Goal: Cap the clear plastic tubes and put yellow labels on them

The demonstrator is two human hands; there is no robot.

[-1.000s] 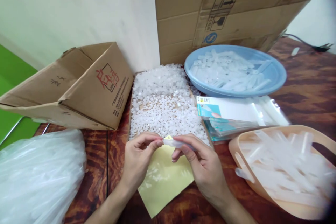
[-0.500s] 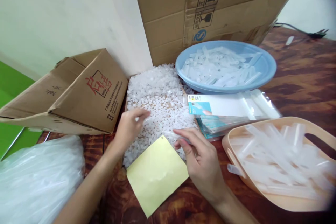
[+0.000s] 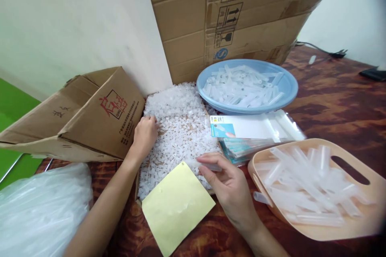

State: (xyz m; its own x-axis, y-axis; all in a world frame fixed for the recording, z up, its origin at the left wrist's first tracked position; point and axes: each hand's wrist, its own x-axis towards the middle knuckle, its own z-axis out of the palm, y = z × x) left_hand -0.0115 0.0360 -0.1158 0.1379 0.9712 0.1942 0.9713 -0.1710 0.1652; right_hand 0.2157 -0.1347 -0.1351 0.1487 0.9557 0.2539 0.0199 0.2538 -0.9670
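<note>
A shallow cardboard tray full of small white plastic pieces (image 3: 181, 136) lies in the middle. My left hand (image 3: 145, 134) is at the tray's left side, fingers curled down by the pieces; whatever its fingertips hold is hidden. My right hand (image 3: 226, 180) is over the tray's right front, with a translucent tube (image 3: 212, 166) pinched between thumb and fingers. A yellow paper sheet (image 3: 177, 207) covers the tray's front edge, just left of my right hand.
A blue basin (image 3: 292, 88) of clear pieces stands behind packaged bags (image 3: 250, 126). At right is a beige basket (image 3: 374, 192) of tubes. An open carton (image 3: 102, 116) and a plastic bag (image 3: 45, 209) are at left; a large box (image 3: 187, 28) stands behind.
My left hand has moved left and back, from over the middle of the pieces to the tray's left side. My right hand still pinches at the right front. The view has shifted slightly.
</note>
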